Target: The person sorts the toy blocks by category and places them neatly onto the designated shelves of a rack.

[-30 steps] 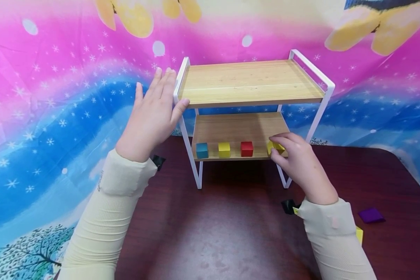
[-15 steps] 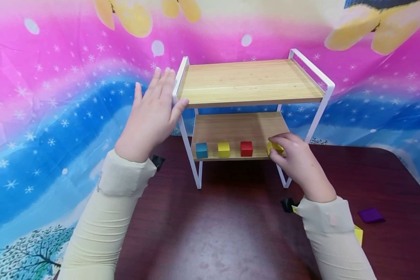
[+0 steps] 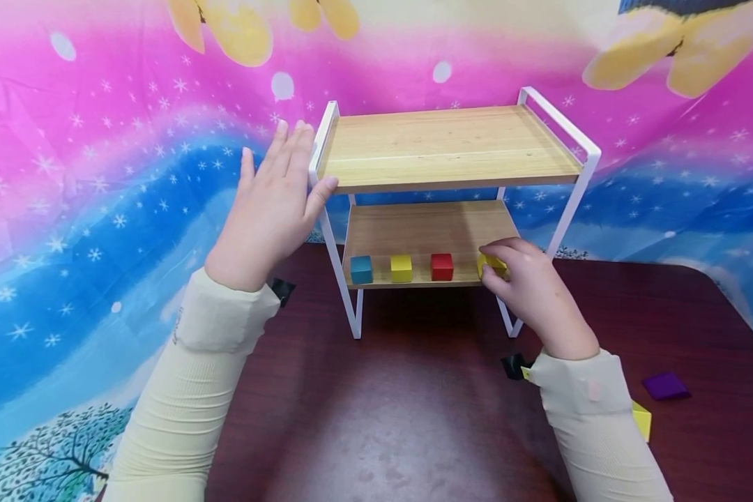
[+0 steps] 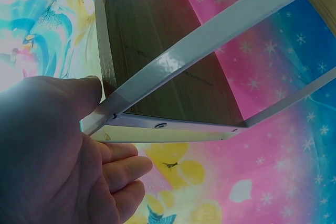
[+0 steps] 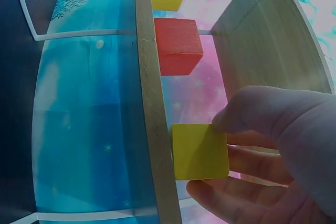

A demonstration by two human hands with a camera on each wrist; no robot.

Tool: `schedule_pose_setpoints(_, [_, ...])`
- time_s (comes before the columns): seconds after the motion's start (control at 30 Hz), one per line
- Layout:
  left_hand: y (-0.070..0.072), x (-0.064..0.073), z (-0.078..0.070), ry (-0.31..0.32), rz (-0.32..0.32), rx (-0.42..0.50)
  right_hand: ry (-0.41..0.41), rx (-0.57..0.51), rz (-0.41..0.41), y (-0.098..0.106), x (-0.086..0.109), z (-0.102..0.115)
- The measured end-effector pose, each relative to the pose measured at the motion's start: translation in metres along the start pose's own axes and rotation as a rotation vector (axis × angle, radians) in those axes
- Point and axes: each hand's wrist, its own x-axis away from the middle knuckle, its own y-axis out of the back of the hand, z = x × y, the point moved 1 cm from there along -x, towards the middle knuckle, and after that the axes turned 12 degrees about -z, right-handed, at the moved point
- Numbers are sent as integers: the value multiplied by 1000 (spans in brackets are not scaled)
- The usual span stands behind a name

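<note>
My right hand [image 3: 533, 286] pinches a yellow cube [image 5: 200, 152] at the right end of the lower board, near its front edge. In the right wrist view the thumb touches one edge of the cube and a fingertip the opposite one. To its left stand a red cube [image 3: 442, 268], another yellow cube [image 3: 401, 268] and a blue cube [image 3: 361, 270], spaced in a row. My left hand [image 3: 268, 206] rests on the upper left corner of the two-tier shelf [image 3: 452, 150], fingers straight along the white frame [image 4: 173, 59], thumb at the front.
The shelf stands on a dark reddish table [image 3: 376, 411] before a patterned cloth backdrop [image 3: 132, 174]. On the table at the right lie a flat purple piece [image 3: 666, 386] and a yellow block [image 3: 642, 420], partly hidden by my right sleeve.
My right hand has shifted slightly to the left with the yellow cube. The left hand stays at the frame, and the other cubes have not moved.
</note>
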Motion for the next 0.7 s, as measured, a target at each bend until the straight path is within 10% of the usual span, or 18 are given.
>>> schedule_pose_setpoints(0.7, [-1,0,0,1,-2,-10,-11,-35,-22,-7,1,-2])
